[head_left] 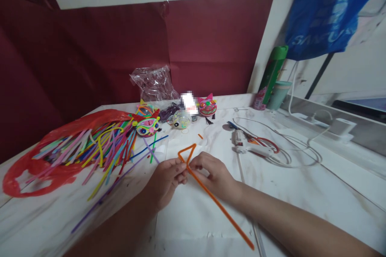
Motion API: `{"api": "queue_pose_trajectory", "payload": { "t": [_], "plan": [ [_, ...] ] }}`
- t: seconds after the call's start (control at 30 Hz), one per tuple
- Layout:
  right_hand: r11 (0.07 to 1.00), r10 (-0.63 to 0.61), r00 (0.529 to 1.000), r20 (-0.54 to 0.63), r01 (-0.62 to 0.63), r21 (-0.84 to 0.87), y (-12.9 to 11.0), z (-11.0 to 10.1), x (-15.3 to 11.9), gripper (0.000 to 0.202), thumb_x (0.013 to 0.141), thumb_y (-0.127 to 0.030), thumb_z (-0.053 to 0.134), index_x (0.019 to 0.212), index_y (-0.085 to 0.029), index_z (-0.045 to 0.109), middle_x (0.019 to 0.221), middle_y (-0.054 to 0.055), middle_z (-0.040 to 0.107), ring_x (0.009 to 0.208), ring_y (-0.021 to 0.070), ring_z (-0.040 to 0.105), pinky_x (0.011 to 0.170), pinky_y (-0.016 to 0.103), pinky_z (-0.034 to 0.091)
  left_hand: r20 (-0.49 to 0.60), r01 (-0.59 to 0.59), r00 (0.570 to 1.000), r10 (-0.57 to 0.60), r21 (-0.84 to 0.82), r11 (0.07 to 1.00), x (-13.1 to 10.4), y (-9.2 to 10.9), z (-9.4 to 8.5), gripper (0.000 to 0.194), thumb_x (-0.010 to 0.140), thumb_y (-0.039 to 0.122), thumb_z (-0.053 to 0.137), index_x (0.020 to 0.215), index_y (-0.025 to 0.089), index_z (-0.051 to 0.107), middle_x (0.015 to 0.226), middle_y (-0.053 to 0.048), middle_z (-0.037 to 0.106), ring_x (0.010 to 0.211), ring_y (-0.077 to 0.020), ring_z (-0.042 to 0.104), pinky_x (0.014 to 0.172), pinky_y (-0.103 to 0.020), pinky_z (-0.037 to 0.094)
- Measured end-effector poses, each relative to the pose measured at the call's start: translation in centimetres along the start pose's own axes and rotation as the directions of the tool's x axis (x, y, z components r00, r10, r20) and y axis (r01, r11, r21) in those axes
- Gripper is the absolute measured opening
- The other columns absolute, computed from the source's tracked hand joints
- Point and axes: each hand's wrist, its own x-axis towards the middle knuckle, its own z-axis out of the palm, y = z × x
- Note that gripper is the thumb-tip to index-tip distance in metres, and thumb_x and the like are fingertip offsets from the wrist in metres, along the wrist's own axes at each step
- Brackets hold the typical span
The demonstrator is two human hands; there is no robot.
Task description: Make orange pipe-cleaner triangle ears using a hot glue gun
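Observation:
An orange pipe cleaner (221, 207) is bent into a small triangle at its far end, and its long straight tail runs down to the right. My left hand (169, 177) pinches it at the crossing point below the triangle. Close against the other side, my right hand (212, 172) has its fingers closed on the same pipe cleaner, just under the loop. Both hands are above a white sheet of paper (181, 225) on the marbled table. A short orange offcut (200, 136) lies beyond the hands.
A red plastic bag (75, 126) spills many coloured pipe cleaners at left. Colourful animal-face crafts (147, 125) and a clear plastic bag (153, 82) stand at the back. On the right are a glue gun (251, 146), its looping cable, a green spray can (273, 76) and a cup (279, 94).

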Motion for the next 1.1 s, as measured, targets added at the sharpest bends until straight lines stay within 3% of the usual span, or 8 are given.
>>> {"api": "queue_pose_trajectory", "payload": {
  "t": [0.1, 0.17, 0.4, 0.53, 0.67, 0.83, 1.0, 1.1],
  "plan": [
    [0.961, -0.246, 0.969, 0.009, 0.245, -0.126, -0.1, -0.1, -0.1, 0.011, 0.089, -0.017, 0.045, 0.091, -0.018, 0.056, 0.082, 0.008, 0.062, 0.076, 0.0170, 0.054, 0.066, 0.029, 0.046, -0.017, -0.019, 1.000, 0.019, 0.034, 0.999, -0.3, -0.1, 0.3, 0.023, 0.066, 0.027, 0.067, 0.054, 0.015, 0.051, 0.048, 0.005, 0.045, 0.046, -0.0065, 0.035, 0.053, -0.024, 0.032],
    [0.919, -0.338, 0.940, 0.036, 0.338, -0.200, 0.1, -0.3, -0.1, 0.014, 0.090, -0.016, 0.043, 0.093, -0.017, 0.056, 0.085, 0.009, 0.062, 0.078, 0.0174, 0.052, 0.066, 0.030, 0.046, -0.046, -0.040, 0.998, 0.045, 0.086, 0.995, -0.4, -0.1, 0.5, 0.023, 0.066, 0.026, 0.065, 0.052, 0.016, 0.050, 0.047, 0.005, 0.044, 0.046, -0.0067, 0.034, 0.052, -0.024, 0.031],
    [0.843, -0.420, 0.906, 0.059, 0.414, -0.343, 1.0, -0.5, -0.3, 0.014, 0.087, -0.013, 0.048, 0.092, -0.018, 0.060, 0.089, 0.008, 0.060, 0.087, 0.0179, 0.051, 0.073, 0.032, 0.044, -0.106, -0.093, 0.983, 0.148, 0.407, 0.909, -0.7, 0.6, 0.9, 0.019, 0.063, 0.023, 0.055, 0.047, 0.018, 0.046, 0.042, 0.006, 0.041, 0.044, -0.0083, 0.035, 0.049, -0.025, 0.027],
    [0.887, -0.325, 0.945, 0.025, 0.314, -0.338, 0.2, -0.7, -0.1, 0.012, 0.085, -0.018, 0.052, 0.089, -0.022, 0.062, 0.104, 0.008, 0.058, 0.104, 0.0222, 0.047, 0.086, 0.040, 0.041, -0.089, -0.078, 0.981, 0.174, 0.635, 0.768, -0.8, 0.6, 0.4, 0.013, 0.064, 0.021, 0.048, 0.051, 0.018, 0.048, 0.046, 0.005, 0.045, 0.046, -0.0098, 0.039, 0.048, -0.025, 0.027],
    [0.965, -0.179, 0.983, 0.033, 0.182, -0.187, -0.3, -1.0, 0.3, 0.010, 0.081, -0.020, 0.056, 0.085, -0.021, 0.065, 0.116, 0.010, 0.055, 0.117, 0.0260, 0.042, 0.096, 0.046, 0.036, -0.038, -0.071, 0.988, 0.151, 0.756, 0.651, -1.0, 0.9, 0.4, 0.012, 0.064, 0.020, 0.046, 0.052, 0.019, 0.045, 0.047, 0.006, 0.040, 0.047, -0.0093, 0.038, 0.048, -0.023, 0.027],
    [1.000, -0.013, 0.998, 0.066, 0.012, 0.015, -0.1, -1.0, 0.6, 0.008, 0.081, -0.020, 0.059, 0.084, -0.022, 0.066, 0.102, 0.007, 0.063, 0.103, 0.0218, 0.054, 0.091, 0.040, 0.039, 0.032, -0.105, 0.989, 0.143, 0.834, 0.542, -1.5, 1.6, 0.8, 0.016, 0.068, 0.021, 0.045, 0.052, 0.019, 0.043, 0.047, 0.007, 0.035, 0.047, -0.0085, 0.032, 0.047, -0.023, 0.024],
    [0.981, 0.074, 0.992, 0.100, -0.090, 0.172, -0.4, -1.0, 0.7, 0.004, 0.079, -0.021, 0.062, 0.078, -0.021, 0.065, 0.090, 0.006, 0.064, 0.090, 0.0185, 0.057, 0.086, 0.036, 0.041, 0.086, -0.087, 0.996, 0.029, 0.823, 0.561, -1.5, 1.4, 0.6, 0.015, 0.070, 0.020, 0.044, 0.055, 0.019, 0.045, 0.050, 0.006, 0.042, 0.049, -0.0093, 0.038, 0.049, -0.023, 0.027],
    [0.952, 0.150, 0.982, 0.115, -0.175, 0.251, -0.5, -1.0, 0.8, 0.002, 0.077, -0.019, 0.062, 0.075, -0.019, 0.063, 0.085, 0.005, 0.064, 0.087, 0.0175, 0.058, 0.082, 0.033, 0.043, 0.106, -0.103, 0.994, 0.030, 0.808, 0.580, -1.4, 1.1, 0.4, 0.013, 0.068, 0.019, 0.045, 0.055, 0.019, 0.046, 0.051, 0.006, 0.043, 0.051, -0.0096, 0.039, 0.051, -0.023, 0.029]
  ]
}}
